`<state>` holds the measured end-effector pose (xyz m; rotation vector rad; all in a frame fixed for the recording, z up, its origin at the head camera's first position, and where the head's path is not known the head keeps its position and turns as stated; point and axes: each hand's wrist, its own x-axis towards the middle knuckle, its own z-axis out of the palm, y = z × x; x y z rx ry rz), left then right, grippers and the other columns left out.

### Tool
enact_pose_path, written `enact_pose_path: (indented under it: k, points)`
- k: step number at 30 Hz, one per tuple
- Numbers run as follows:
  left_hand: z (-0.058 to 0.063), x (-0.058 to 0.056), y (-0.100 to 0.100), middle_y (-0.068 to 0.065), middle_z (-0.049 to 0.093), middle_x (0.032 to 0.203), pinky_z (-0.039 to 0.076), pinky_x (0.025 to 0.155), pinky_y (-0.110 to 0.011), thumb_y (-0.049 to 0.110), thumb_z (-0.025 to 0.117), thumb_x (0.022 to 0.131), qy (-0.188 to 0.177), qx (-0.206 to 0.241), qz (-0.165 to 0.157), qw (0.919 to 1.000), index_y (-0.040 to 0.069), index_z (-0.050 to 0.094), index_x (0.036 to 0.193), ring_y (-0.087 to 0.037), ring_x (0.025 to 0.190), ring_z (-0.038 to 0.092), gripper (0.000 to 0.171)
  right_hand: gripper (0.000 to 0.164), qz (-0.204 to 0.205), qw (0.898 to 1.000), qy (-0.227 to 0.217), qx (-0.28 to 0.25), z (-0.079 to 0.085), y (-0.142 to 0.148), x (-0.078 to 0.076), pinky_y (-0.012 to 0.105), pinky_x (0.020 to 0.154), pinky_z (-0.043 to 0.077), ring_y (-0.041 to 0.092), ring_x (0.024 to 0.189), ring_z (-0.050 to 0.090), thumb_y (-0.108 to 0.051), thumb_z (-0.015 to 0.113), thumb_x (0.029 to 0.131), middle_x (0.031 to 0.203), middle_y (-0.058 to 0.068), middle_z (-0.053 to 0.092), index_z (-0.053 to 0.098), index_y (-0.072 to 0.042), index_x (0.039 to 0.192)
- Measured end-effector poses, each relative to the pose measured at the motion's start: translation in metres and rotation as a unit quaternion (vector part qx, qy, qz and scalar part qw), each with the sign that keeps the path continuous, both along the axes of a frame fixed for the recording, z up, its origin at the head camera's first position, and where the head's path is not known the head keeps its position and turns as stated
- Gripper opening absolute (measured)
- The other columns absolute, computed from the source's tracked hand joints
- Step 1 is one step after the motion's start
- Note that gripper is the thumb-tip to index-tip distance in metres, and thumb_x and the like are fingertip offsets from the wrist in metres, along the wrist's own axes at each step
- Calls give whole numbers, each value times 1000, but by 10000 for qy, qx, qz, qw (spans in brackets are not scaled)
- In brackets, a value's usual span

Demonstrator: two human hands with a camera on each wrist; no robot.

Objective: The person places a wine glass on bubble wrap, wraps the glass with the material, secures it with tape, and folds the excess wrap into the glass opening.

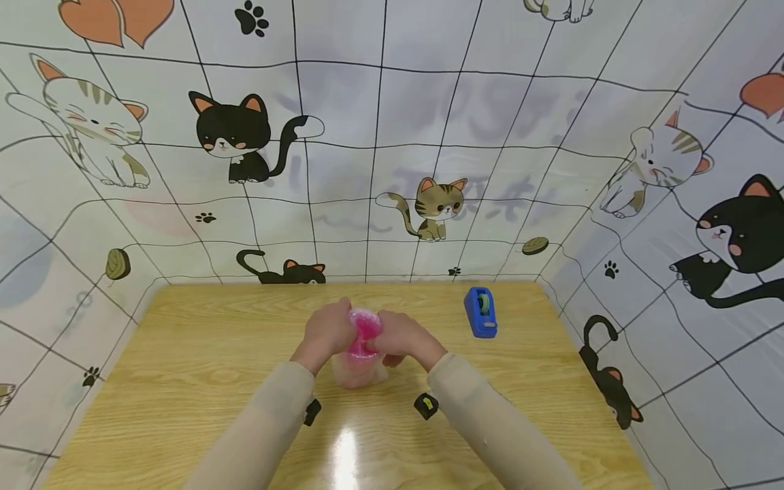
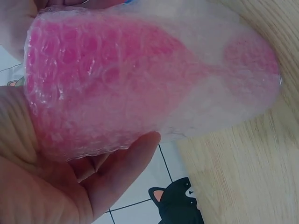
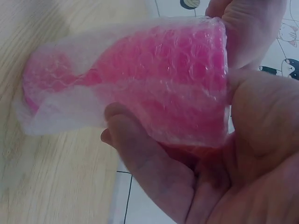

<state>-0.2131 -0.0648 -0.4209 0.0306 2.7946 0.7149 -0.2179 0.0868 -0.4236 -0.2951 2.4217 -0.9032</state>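
A pink goblet (image 1: 365, 333), wrapped in clear bubble wrap (image 1: 355, 374), is upright on the table between both hands. Through the wrap, its wide bowl, narrow stem and round foot show in both wrist views. On the left side my left hand (image 1: 329, 332) grips the bowl near the rim, a finger running along the wrap (image 2: 205, 112). From the other side my right hand (image 1: 407, 335) grips the same upper part, its fingers (image 3: 145, 158) curled against the bowl. The wrap hangs loose around the stem and foot.
A blue tape dispenser (image 1: 481, 313) stands at the back right of the wooden table (image 1: 214, 367). Cat-print cloth (image 1: 343, 170) hangs behind the table and along both sides. Small black devices (image 1: 426, 406) sit by each wrist.
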Motion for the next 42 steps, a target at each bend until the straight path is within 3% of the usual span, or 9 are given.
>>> enact_pose_path:
  k: [6, 9, 15, 19, 23, 26, 31, 37, 42]
  points:
    - [-1, 3, -9, -15, 65, 109, 53, 69, -39, 19, 63, 87, -62, 234, -299, 9993, 1, 47, 133, -27, 85, 62, 52, 16, 51, 9993, 90, 368, 5, -12, -7, 36, 57, 60, 22, 58, 67, -16, 73, 84, 80, 8, 64, 63, -5, 89]
    - [2, 5, -19, -18, 61, 119, 53, 72, -41, 26, 62, 88, -373, 877, -609, 9936, -1, 37, 142, -29, 94, 62, 66, 17, 105, 9970, 230, 729, 5, -17, -11, 33, 54, 59, 19, 55, 65, -10, 75, 81, 79, 7, 63, 61, -5, 87]
    - [10, 5, -39, -9, 55, 133, 50, 74, -47, 39, 59, 86, -1800, 2271, -753, 9541, 13, 49, 137, -28, 114, 53, 58, 15, 358, 9876, 528, 1436, 5, -25, -14, 25, 49, 53, 14, 55, 58, -2, 71, 82, 79, 5, 61, 59, -8, 87]
    - [9, 1, -49, -8, 53, 140, 52, 82, -52, 47, 57, 88, -2136, 2500, -800, 9410, 17, 50, 140, -31, 124, 51, 61, 21, 528, 9816, 728, 1686, 6, -29, -12, 26, 51, 50, 16, 64, 57, -1, 70, 82, 83, 5, 61, 58, -9, 97]
    - [4, -1, -58, -7, 53, 139, 55, 85, -53, 44, 57, 89, -2452, 2871, -734, 9231, 16, 54, 136, -32, 127, 51, 54, 35, 689, 9759, 990, 1817, 6, -32, -10, 29, 61, 52, 19, 78, 59, -1, 72, 82, 93, 5, 63, 57, -10, 112]
    - [2, 0, -61, -6, 56, 134, 56, 86, -52, 40, 56, 91, -2511, 3051, -678, 9161, 14, 58, 130, -31, 124, 53, 47, 42, 763, 9745, 1075, 1815, 6, -33, -10, 31, 70, 53, 20, 87, 61, -2, 72, 81, 99, 6, 64, 56, -12, 119]
    - [5, 6, -54, -9, 63, 121, 58, 79, -47, 33, 57, 91, -2184, 3004, -598, 9265, 6, 60, 121, -27, 111, 60, 41, 46, 732, 9776, 1015, 1694, 4, -35, -11, 32, 72, 54, 22, 89, 63, -3, 71, 83, 103, 7, 65, 52, -12, 124]
    - [5, 17, -36, -13, 65, 106, 58, 62, -41, 18, 61, 87, -1519, 2767, 87, 9488, -1, 59, 109, -25, 89, 62, 29, 47, 550, 9800, 1072, 1582, 2, -37, -13, 30, 68, 53, 21, 83, 61, 1, 69, 81, 105, 9, 65, 53, -9, 124]
    - [1, 21, -28, -13, 64, 91, 55, 49, -33, 8, 63, 83, -841, 2123, 583, 9718, -3, 59, 103, -23, 67, 61, 23, 38, 365, 9823, 1241, 1354, 0, -38, -15, 31, 70, 54, 21, 85, 62, -2, 67, 82, 104, 8, 66, 58, -7, 119]
